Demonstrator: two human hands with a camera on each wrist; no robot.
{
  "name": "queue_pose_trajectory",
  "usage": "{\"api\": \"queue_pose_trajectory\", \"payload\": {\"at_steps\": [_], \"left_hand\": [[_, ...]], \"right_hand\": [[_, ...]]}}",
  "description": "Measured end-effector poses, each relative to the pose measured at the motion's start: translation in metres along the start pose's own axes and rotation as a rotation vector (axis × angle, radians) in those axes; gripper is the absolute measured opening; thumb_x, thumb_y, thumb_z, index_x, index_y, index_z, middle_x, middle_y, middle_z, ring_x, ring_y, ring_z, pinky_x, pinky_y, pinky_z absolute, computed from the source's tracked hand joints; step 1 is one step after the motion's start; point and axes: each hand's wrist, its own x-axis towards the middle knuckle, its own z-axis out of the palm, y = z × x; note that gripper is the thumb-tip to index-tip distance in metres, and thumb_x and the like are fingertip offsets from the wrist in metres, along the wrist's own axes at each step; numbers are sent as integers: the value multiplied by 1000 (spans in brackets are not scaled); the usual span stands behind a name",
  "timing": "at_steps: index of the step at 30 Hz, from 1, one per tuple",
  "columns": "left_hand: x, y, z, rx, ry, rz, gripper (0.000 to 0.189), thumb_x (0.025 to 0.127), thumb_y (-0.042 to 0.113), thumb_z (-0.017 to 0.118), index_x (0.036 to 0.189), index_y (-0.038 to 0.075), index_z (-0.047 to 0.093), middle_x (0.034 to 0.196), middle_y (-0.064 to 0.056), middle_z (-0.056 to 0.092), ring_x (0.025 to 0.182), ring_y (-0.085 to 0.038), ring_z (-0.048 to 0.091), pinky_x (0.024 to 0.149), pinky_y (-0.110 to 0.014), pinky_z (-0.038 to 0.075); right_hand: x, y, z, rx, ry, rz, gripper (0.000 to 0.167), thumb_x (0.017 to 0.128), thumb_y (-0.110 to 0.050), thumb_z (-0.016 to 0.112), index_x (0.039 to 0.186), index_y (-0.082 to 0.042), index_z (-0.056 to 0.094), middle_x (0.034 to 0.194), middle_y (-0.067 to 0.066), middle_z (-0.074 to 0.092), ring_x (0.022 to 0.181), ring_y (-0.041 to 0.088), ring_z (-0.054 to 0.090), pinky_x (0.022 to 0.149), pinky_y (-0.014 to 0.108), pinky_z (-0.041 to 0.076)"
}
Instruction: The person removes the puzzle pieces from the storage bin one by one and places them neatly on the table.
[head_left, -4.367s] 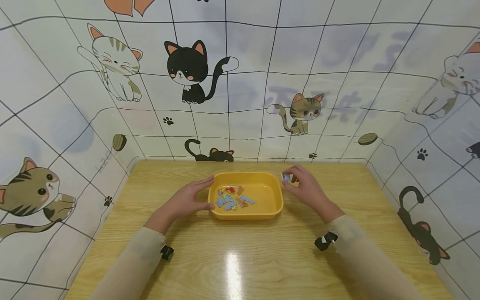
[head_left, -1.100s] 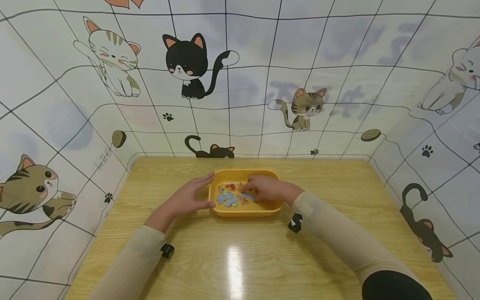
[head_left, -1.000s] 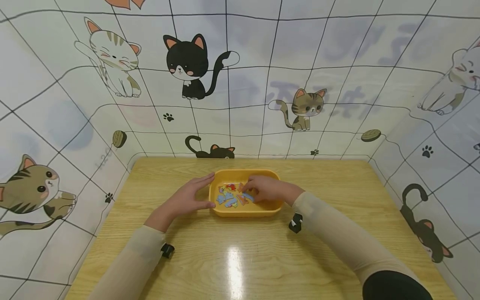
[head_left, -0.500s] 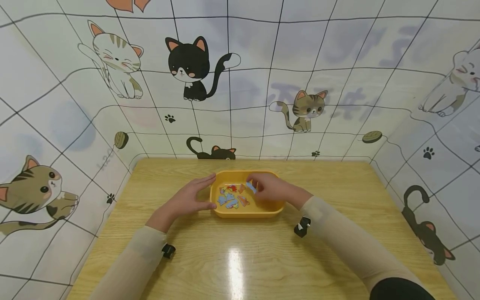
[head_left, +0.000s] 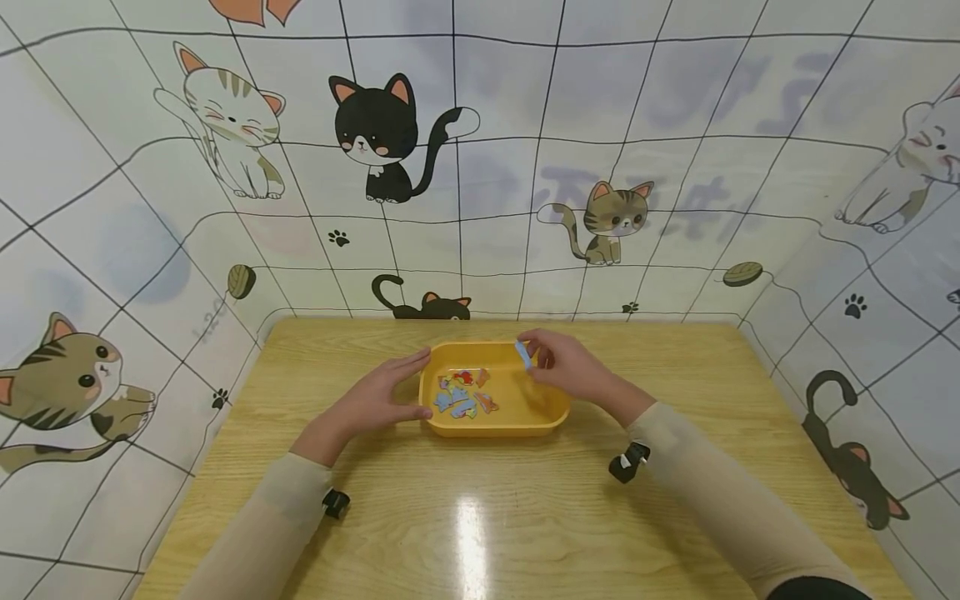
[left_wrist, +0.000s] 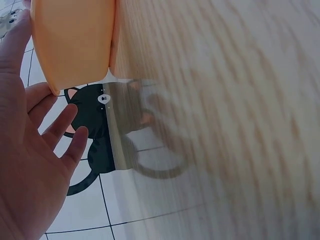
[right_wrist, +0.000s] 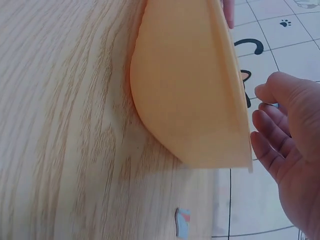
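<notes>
My right hand [head_left: 573,368] pinches a slim light-blue puzzle piece [head_left: 523,356] between thumb and fingertips, over the back right part of a yellow tray [head_left: 498,432]. In the right wrist view the fingers of my right hand [right_wrist: 297,145] mostly hide that piece, beside the tray's wall [right_wrist: 190,90]. My left hand [head_left: 372,400] rests against the tray's left end, thumb at the front corner and fingers stretched toward the back. Several colourful puzzle pieces [head_left: 462,403], blue, red and orange, lie in the tray's left half.
A wooden table [head_left: 405,517] carries the tray. In the right wrist view one small blue-and-red puzzle piece [right_wrist: 182,223] lies on the table past the tray's end. Behind the table rises a white wall covering [head_left: 495,183] printed with cats.
My right hand, earlier right of the tray with a blue-and-red piece, reached inside, took the slim light-blue piece and lifted it back and right. My left hand has stayed at the tray's left end.
</notes>
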Motion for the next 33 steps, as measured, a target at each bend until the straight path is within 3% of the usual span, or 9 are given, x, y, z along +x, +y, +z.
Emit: {"api": "queue_pose_trajectory", "payload": {"at_steps": [10, 16, 21, 33], "left_hand": [[0, 2, 1, -24, -13, 1, 105, 94, 58, 85, 174, 10, 37, 183, -2, 26, 165, -39, 29, 132, -64, 26], [-1, 3, 2, -30, -10, -7, 105, 94, 55, 86, 174, 10, 35, 183, -3, 26, 165, -39, 28, 131, -64, 26], [-1, 1, 4, -29, 6, -10, 104, 95, 52, 87, 174, 9, 35, 182, -9, 27, 165, -42, 29, 130, -67, 27], [-2, 7, 2, -61, 4, -38, 105, 93, 48, 89, 174, 9, 36, 183, -4, 26, 165, -41, 27, 131, -68, 25]], "right_hand": [[-28, 7, -22, -46, 92, 49, 56, 99, -5, 80, 153, -2, 62, 117, 8, 70, 89, 18, 64, 80, 37, 59], [-43, 16, -33, -31, 136, 88, 57, 100, -4, 81, 153, -2, 61, 116, 10, 69, 89, 22, 64, 73, 32, 57], [-56, 27, -38, -22, 164, 107, 55, 100, -4, 81, 151, 1, 61, 115, 11, 69, 89, 24, 64, 71, 31, 56], [-72, 61, -39, -109, 185, 158, 51, 99, -2, 82, 145, 7, 63, 111, 13, 72, 91, 24, 66, 76, 34, 58]]}}
